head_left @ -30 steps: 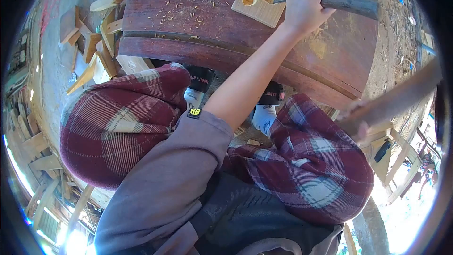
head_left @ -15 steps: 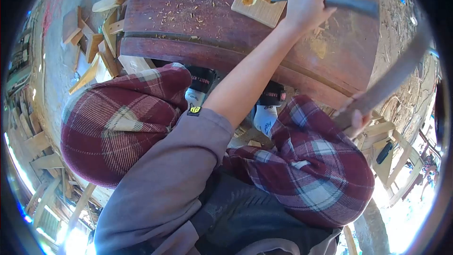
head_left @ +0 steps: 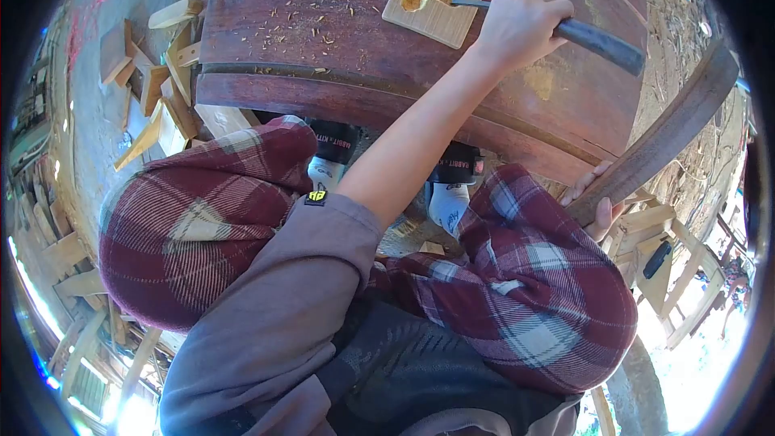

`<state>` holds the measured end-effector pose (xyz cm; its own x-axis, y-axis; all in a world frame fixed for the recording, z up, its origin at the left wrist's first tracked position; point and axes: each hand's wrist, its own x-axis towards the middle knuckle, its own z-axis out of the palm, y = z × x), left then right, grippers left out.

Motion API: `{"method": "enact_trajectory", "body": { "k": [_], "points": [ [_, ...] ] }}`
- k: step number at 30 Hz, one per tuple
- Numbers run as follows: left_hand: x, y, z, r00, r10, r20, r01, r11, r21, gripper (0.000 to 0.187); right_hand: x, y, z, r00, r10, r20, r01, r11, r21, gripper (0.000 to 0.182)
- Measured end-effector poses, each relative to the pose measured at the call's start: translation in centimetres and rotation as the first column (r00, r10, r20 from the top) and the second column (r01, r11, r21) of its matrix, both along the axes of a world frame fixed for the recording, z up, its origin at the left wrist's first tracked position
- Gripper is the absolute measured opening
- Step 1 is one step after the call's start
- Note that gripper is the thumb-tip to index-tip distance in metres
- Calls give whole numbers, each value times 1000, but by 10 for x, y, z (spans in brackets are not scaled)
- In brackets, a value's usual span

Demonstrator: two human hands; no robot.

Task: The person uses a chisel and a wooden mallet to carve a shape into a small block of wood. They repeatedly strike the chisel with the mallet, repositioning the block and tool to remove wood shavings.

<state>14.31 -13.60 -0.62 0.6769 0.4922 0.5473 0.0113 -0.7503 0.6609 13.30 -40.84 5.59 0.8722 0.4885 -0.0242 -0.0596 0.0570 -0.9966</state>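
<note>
My left hand (head_left: 521, 28) is wrapped round a chisel with a dark handle (head_left: 601, 44). The chisel's thin metal blade (head_left: 470, 2) rests at the edge of a carved hollow in a small wooden block (head_left: 456, 23). That block lies on a reddish-brown wooden bench (head_left: 347, 40). At the right, beside my knee, my right hand (head_left: 593, 202) grips the lower end of a long, flat, dark wooden bar (head_left: 670, 129). The bar slants up to the right, its upper end apart from the chisel handle.
Wood shavings (head_left: 323, 20) are scattered over the bench. Wood offcuts (head_left: 153, 81) lie on the floor to the left. Near the right edge, a dark object (head_left: 658, 260) rests on wooden pieces. My knees in a plaid cloth (head_left: 194, 226) flank the bench's near edge.
The wooden bar has swung slightly to the right and now shows more sharply. In the view, the block, bench and chisel blade have shifted slightly left; my left hand still holds the chisel.
</note>
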Motion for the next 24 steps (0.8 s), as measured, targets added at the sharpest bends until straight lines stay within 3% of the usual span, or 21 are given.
{"method": "enact_trajectory", "body": {
  "k": [8,11,15,17,18,20,21,22,24],
  "points": [
    [1,-1,-12,998,-21,-54,24,999,49,28,4,-6,-2,999,45,0,-45,999,2,60],
    [1,-2,-9,998,-20,-53,22,999,39,29,0,-8,7,991,24,131,-14,997,-72,56],
    [2,-1,-9,993,-32,-113,41,997,72,29,13,-21,16,994,-63,92,53,993,105,58],
    [2,-1,-9,991,-38,-125,47,996,70,29,13,-27,0,983,-61,172,92,980,-177,59],
    [2,-1,-9,991,-41,-127,50,996,71,29,6,-25,-11,964,-49,261,151,910,-387,60],
    [1,-2,-9,981,-56,-186,76,992,102,28,-9,-18,-37,924,-24,382,249,796,-551,61],
    [0,-1,-11,974,-50,-220,78,990,118,28,-12,-14,-44,919,-59,391,278,801,-531,61],
    [-3,3,-10,981,-42,-191,62,993,102,27,0,-10,-36,947,-190,258,286,863,-416,53],
    [-3,6,-7,990,-48,-134,57,996,70,27,7,-11,-10,989,-143,43,148,972,-181,51]
  ]
}}
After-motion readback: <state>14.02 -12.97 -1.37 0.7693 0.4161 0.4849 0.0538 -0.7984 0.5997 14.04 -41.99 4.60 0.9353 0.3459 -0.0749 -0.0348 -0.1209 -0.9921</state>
